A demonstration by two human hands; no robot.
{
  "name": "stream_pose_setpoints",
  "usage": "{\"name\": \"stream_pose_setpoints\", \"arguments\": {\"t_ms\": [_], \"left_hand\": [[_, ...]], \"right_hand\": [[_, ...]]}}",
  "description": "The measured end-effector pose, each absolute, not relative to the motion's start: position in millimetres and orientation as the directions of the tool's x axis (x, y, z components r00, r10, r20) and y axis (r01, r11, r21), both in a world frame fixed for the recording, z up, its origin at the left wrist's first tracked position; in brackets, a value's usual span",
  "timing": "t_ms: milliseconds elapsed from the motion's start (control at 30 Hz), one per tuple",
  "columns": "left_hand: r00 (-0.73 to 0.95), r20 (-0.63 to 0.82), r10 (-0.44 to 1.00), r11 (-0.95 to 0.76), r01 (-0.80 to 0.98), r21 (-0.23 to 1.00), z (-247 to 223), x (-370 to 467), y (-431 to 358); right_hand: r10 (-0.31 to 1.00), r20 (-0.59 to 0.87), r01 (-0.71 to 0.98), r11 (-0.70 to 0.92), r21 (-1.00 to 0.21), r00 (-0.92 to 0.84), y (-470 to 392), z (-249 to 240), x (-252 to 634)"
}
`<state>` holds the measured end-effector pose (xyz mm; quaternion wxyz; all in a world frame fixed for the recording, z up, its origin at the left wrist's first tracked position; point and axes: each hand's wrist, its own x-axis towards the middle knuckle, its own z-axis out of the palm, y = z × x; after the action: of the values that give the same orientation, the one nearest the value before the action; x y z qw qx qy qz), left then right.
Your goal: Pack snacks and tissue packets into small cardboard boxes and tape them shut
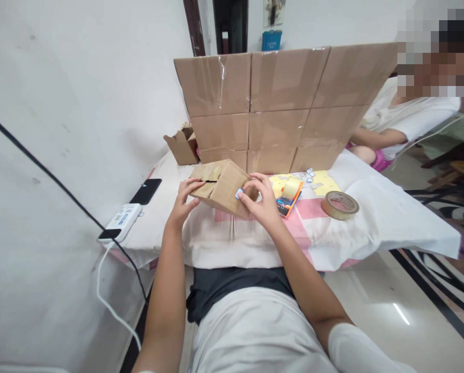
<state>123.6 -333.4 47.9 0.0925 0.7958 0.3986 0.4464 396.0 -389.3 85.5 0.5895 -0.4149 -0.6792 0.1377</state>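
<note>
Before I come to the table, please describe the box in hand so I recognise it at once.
Find the tall wall of cardboard boxes on the table. In front of its lower left part, a brown box is tilted between the left hand and right hand. Unlike the wall and the open carton at left, it lies in these hands, with a small blue-edged patch at its front.

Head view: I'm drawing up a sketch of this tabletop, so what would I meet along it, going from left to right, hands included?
White device, black flat device, left hand, held cardboard box, right hand, orange-edged item, tape roll.
</note>
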Motion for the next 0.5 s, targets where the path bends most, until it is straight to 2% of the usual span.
{"name": "stream_pose_setpoints", "arguments": {"t_ms": [100,200,333,500], "left_hand": [[0.172,0.714,0.679,-0.652,0.589,0.478,41,146,-340],[0.026,0.737,0.675,-0.606,0.59,0.534,37,190,-366],[-0.008,0.658,0.753,-0.546,0.549,0.632,39,241,-404],[-0.001,0.666,0.746,-0.593,0.454,0.665,37,248,-408]], "right_hand": [[0.781,0.621,0.416,0.542,-0.73,0.072,-392,80,397],[0.827,0.55,0.398,0.468,-0.789,0.117,-395,72,400],[0.849,0.527,0.365,0.478,-0.799,0.043,-398,61,406],[0.826,0.564,0.372,0.526,-0.764,-0.009,-400,47,411]]}}
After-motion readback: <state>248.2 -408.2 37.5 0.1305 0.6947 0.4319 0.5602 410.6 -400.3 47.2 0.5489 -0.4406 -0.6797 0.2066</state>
